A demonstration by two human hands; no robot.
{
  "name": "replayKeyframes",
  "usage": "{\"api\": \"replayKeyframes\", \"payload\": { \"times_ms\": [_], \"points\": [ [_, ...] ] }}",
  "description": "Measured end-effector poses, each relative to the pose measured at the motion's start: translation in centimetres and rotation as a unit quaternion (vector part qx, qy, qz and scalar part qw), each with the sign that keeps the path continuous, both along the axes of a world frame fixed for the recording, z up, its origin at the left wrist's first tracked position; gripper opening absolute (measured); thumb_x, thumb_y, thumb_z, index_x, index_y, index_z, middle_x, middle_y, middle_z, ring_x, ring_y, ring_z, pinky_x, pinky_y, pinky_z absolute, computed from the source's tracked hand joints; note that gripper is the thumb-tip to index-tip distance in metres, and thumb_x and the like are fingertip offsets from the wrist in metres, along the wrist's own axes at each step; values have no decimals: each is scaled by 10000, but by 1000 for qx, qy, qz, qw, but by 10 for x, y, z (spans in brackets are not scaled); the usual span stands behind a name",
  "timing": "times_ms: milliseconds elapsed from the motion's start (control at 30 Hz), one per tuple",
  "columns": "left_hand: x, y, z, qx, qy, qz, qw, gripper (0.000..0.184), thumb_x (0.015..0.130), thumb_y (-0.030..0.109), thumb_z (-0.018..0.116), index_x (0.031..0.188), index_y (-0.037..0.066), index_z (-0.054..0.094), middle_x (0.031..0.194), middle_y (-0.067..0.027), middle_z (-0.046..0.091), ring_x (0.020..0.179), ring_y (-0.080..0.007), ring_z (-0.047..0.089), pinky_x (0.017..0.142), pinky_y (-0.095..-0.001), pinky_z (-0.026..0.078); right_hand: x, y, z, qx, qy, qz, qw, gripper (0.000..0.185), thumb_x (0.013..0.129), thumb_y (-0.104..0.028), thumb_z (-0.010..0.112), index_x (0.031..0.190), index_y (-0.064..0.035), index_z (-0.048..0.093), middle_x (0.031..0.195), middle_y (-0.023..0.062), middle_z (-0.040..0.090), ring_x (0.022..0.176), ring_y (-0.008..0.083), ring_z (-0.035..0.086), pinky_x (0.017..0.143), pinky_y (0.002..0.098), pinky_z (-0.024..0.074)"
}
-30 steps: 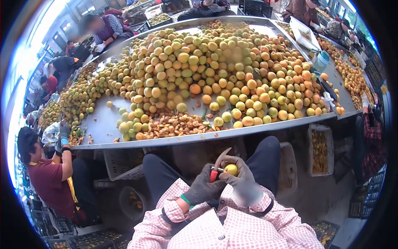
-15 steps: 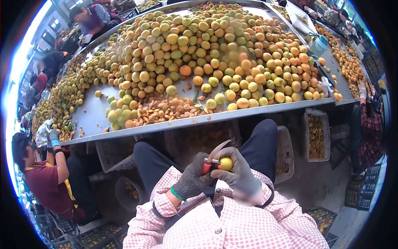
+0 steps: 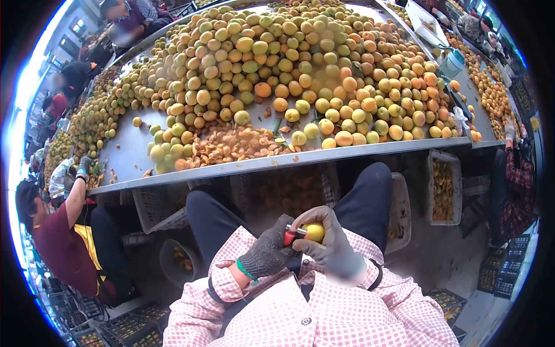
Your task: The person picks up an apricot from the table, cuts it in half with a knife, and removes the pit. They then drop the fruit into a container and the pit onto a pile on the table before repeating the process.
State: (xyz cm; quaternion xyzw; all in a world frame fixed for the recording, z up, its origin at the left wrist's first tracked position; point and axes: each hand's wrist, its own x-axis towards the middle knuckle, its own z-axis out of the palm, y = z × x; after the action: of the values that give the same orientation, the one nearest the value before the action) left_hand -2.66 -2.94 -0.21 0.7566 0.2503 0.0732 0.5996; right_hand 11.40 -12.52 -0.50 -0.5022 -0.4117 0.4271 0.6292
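In front of my lap, my left hand (image 3: 267,248), in a dark grey knit glove, is closed around a red-handled peeler (image 3: 289,237). Its metal part points right and meets a yellow-green apricot (image 3: 314,232). My right hand (image 3: 333,246), in a lighter grey glove, grips that fruit between thumb and fingers. A pale, curved strip lies by the right fingers over the metal part; its lower end is hidden. Beyond my knees, a large heap of apricots (image 3: 254,58) covers the metal table (image 3: 130,153). Brownish peelings or fruit pieces (image 3: 231,147) are piled near its front edge.
Under the table stand white crates (image 3: 155,208), one at the right (image 3: 443,191) filled with fruit pieces. A bucket (image 3: 176,260) sits left of my legs. A co-worker in maroon (image 3: 66,248) is at the left, another in plaid (image 3: 518,185) at the right.
The pale strip that stood up above my hands now lies lower, against my right fingers. The maroon-clad co-worker's arm has reached further over the table. My view has shifted slightly.
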Motion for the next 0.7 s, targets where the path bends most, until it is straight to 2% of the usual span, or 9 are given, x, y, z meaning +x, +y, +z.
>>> {"api": "replayKeyframes", "payload": {
  "times_ms": [67,233,367,400,467,567,633,667,700],
  "points": [
    [0,0,1,5,3,-3,1000,397,806,130,679,1112,68,434,973,-193,617,923,-392,623,749,-401,496,-2,-2,1,14,10,-5,1000,396,776,-78,740,1050,-67,454,988,86,555,895,184,564,831,291,456],
    [1,-4,-17,113,3,16,993,403,762,81,681,1108,74,476,907,-203,642,865,-407,628,705,-435,506,-8,-7,4,8,-281,-82,956,422,756,-25,727,1084,-54,464,961,79,518,886,162,538,841,269,442],
    [13,-3,-26,164,99,30,981,396,749,95,684,1097,79,496,868,-204,643,827,-407,630,668,-452,501,-9,-4,-14,-24,-290,-132,947,405,774,2,693,1109,-62,476,1013,78,514,806,130,530,757,240,457],
    [16,-5,-30,187,120,37,974,386,754,105,687,1090,89,498,837,-199,647,806,-406,634,658,-460,501,-5,-6,-20,-133,-117,-101,979,373,790,-5,683,1102,-65,487,1031,70,512,771,117,529,701,221,454],
    [19,-5,-32,208,140,43,967,376,758,114,689,1083,100,501,806,-195,652,784,-405,638,647,-468,501,5,-8,-16,-260,187,-41,946,298,838,-21,648,1094,-69,504,1054,40,508,688,76,516,572,176,431],
    [18,-3,-35,176,112,-22,978,456,773,140,688,1158,86,451,823,-177,638,741,-345,650,636,-426,500,26,-16,-16,-226,241,57,942,332,837,-3,643,1126,-76,496,1014,26,515,688,72,510,581,174,435],
    [23,4,-50,19,-132,44,990,478,794,145,684,1196,96,428,806,-96,610,671,-226,618,601,-386,491,34,-15,-14,-146,222,58,962,336,833,21,636,1130,-69,509,1041,26,517,849,79,530,729,197,463],
    [29,8,-15,12,-164,73,984,458,820,108,658,1215,105,426,863,-39,555,726,-115,550,611,-300,479,38,-17,-12,-136,152,28,979,344,832,20,636,1137,-67,504,1050,27,521,881,80,524,767,200,459],
    [23,19,12,-287,-89,111,947,468,834,71,640,1242,113,415,866,-37,553,730,-89,546,643,-246,472,44,-18,-11,-126,82,-2,989,352,831,19,636,1144,-66,499,1058,29,524,913,81,517,804,204,454]
  ]
}}
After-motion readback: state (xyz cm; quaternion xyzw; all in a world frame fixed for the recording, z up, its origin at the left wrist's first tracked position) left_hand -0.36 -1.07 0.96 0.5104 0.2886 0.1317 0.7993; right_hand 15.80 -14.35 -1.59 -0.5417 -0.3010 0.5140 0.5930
